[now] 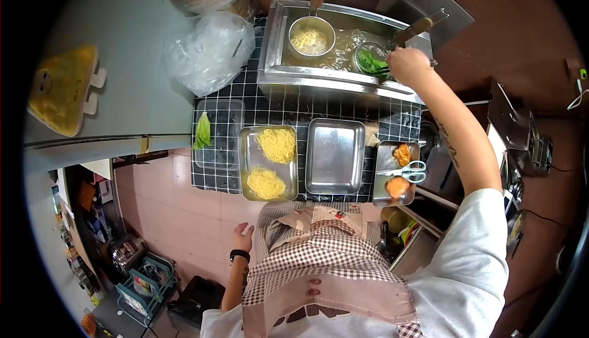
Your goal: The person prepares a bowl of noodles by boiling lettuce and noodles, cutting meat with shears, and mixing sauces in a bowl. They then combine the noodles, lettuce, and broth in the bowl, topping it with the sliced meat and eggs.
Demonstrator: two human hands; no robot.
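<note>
My right hand (410, 66) is closed around dark chopsticks (381, 70), whose tips reach into leafy greens (370, 62). Those greens sit in a strainer basket at the right of a steel water-filled cooker (343, 79); the basket's wooden handle (412, 31) slants up beside my hand. At the cooker's left, a second mesh strainer (311, 36) holds yellow noodles (308, 40) in the water. My left hand (243, 238) hangs low beside my apron, holding nothing, its fingers loosely apart.
On the black checked cloth (270, 108) stand a clear tray (230, 114) with one green leaf, a steel tray (244, 181) with two noodle nests (276, 145), a bare steel tray (335, 154), and a smaller tray (384, 200) with scissors (414, 172) and orange food pieces (397, 186). Plastic bags (211, 53) lie behind.
</note>
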